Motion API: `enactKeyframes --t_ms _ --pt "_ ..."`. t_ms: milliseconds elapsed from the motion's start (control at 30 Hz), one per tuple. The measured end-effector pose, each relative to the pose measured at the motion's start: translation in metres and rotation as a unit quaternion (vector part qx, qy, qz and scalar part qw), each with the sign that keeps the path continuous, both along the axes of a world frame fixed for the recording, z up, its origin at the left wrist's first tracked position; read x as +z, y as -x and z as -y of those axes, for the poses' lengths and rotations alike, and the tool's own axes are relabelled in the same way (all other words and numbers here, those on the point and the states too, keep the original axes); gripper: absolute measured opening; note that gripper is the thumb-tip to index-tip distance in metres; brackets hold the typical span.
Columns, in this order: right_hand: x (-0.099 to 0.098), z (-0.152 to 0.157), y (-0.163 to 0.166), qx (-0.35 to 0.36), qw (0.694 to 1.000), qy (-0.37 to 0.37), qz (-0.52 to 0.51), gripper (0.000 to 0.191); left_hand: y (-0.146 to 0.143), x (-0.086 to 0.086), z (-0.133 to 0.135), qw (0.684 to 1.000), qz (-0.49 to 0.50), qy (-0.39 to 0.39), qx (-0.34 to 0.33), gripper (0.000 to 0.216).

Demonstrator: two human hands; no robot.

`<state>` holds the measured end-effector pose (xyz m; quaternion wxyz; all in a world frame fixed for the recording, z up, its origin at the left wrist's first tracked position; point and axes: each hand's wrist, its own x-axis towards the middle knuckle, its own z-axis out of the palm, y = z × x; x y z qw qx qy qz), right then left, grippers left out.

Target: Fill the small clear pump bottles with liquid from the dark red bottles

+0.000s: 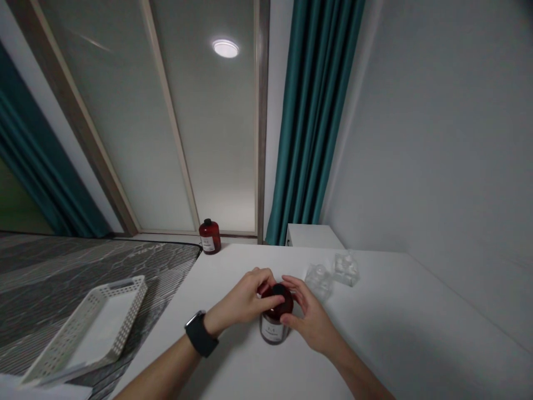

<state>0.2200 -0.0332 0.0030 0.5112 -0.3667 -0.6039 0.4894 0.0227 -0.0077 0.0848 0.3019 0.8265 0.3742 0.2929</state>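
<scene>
A dark red bottle [275, 325] with a white label and a black cap stands on the white table [395, 344]. My left hand [245, 300], with a black watch on its wrist, curls its fingers over the bottle's top from the left. My right hand [308, 316] grips the bottle's shoulder from the right, fingers at the cap. Both hands are closed around the bottle.
A second dark red bottle [209, 236] stands at the table's far left corner. Two clear plastic pieces [333, 273] lie just beyond my hands. A white perforated tray [89, 328] rests on the grey patterned surface at left. Teal curtains hang behind.
</scene>
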Motion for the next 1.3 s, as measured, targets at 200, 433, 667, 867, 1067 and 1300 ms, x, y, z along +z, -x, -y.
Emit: enactKeyframes --t_ms 200,433,667,867,1067,1300 --pt "-0.001 0.0 0.0 0.016 1.0 -0.005 -0.01 0.076 0.004 -0.002 -0.003 1.0 0.004 -0.006 -0.023 0.024" --pt "-0.005 -0.001 0.003 0.025 0.999 -0.02 -0.005 0.065 0.018 -0.017 0.0 0.998 0.064 -0.018 0.008 0.019" --pt "0.001 0.0 0.003 0.058 0.997 -0.051 0.017 0.052 0.024 -0.046 0.01 0.988 0.144 -0.023 0.04 0.027" --pt "0.01 0.004 0.012 -0.039 0.991 -0.091 0.096 0.046 0.022 -0.053 0.016 0.986 0.164 -0.009 0.035 0.029" --pt "0.024 -0.002 0.014 -0.036 0.991 -0.046 0.122 0.055 0.02 -0.057 0.015 0.983 0.177 -0.009 0.055 0.026" --pt "0.02 -0.037 0.031 -0.088 0.988 -0.066 0.105 0.048 0.019 -0.07 0.01 0.969 0.189 -0.021 0.159 0.026"
